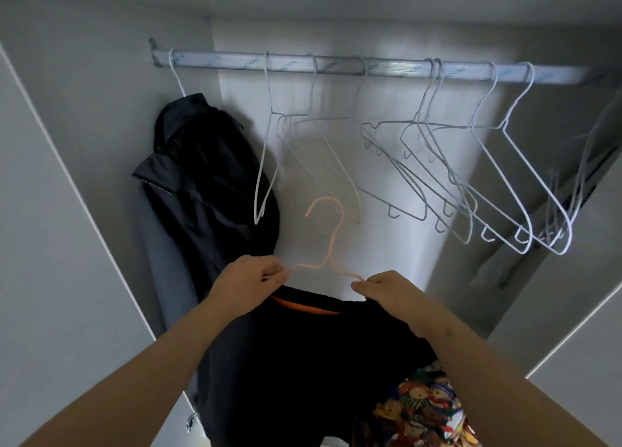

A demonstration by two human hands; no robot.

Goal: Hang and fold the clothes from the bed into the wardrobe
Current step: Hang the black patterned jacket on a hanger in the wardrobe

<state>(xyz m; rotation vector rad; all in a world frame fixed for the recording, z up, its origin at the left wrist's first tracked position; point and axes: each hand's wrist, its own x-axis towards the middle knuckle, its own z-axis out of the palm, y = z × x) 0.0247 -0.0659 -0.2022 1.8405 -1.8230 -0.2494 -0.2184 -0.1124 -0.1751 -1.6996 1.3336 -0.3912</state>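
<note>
The black garment [303,352] hung on a peach hanger [331,244], held up in front of the open wardrobe [84,143] and below its rail [336,64]. The left hand [249,278] pinched the hanger's left shoulder in curled fingers. The right hand [387,288] pinched the right shoulder the same way. White wire hangers [447,164] hung along the rail, with a dark jacket [208,184] at its left end.

- Single head cam, wide-angle, worn by person stood at open wardrobe [101,93], facing fwd into it.
- V. close: interior fills frame, rail [370,68] across top, edges bowed by lens.
</note>
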